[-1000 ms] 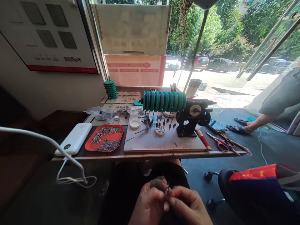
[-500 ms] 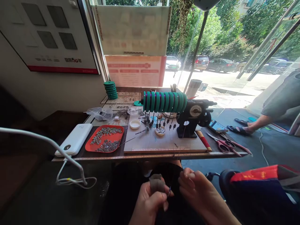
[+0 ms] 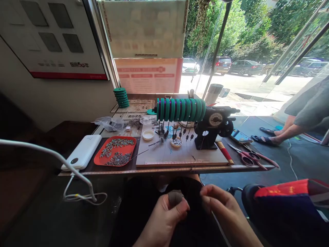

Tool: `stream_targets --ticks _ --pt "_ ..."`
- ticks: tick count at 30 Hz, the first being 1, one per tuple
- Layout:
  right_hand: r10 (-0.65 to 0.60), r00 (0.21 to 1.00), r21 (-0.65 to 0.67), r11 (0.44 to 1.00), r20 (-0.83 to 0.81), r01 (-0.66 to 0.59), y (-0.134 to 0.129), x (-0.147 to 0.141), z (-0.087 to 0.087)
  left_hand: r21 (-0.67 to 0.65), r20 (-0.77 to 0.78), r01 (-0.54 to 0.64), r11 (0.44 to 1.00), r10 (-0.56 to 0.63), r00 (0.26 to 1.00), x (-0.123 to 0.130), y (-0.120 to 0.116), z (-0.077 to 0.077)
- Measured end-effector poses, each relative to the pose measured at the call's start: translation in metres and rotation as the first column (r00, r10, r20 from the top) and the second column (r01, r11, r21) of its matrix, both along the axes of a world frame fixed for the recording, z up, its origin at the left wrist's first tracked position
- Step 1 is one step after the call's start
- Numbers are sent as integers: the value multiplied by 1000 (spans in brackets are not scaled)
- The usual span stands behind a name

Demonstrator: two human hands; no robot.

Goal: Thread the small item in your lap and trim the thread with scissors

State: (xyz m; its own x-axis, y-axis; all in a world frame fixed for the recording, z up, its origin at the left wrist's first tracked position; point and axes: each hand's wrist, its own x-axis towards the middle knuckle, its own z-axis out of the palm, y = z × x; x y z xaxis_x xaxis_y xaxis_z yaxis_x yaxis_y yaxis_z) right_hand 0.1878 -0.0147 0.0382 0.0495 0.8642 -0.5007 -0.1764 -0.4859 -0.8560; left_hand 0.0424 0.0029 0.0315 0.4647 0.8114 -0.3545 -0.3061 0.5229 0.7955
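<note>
Below the table's front edge, over dark-clad legs, my left hand is closed in a pinch, a grey wrap around one finger; what it pinches is too small to make out. To its right, my right hand has thumb and forefinger brought together, and anything between them is too fine to see. The hands are apart. Beyond them a black hand-cranked device carries a row of green spools, with dark weights hanging beneath. A small dish of beads sits on the pale board.
On the left are a red tray of metal pieces and a white power bank with a cable. Scissors and a red-handled tool lie right. Green discs are stacked behind. A person's legs show at right.
My left hand's fingers have closed further, and the small blue bit near its fingertips no longer shows. My right hand has turned, its thumb and forefinger now extended toward the left. The view has shifted slightly.
</note>
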Motion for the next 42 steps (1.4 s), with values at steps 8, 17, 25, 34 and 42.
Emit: stream_targets --ticks 8,17,25,34,42 --pt "-8 824 372 895 567 -247 -13 -14 -33 124 -95 -46 991 58 994 -3 1 -5" --pt "86 996 62 995 -36 -84 22 -4 -4 247 -345 -8 969 95 934 -7 8 0" --pt "-86 921 53 992 -379 114 39 -14 38 298 -413 11 954 119 903 -29 11 7" --pt "97 738 472 712 668 -521 56 -52 -10 387 -346 -52 921 197 917 -63 43 48" --pt "-611 353 608 276 709 -744 123 -142 -38 395 -112 -254 883 321 940 -72 82 85"
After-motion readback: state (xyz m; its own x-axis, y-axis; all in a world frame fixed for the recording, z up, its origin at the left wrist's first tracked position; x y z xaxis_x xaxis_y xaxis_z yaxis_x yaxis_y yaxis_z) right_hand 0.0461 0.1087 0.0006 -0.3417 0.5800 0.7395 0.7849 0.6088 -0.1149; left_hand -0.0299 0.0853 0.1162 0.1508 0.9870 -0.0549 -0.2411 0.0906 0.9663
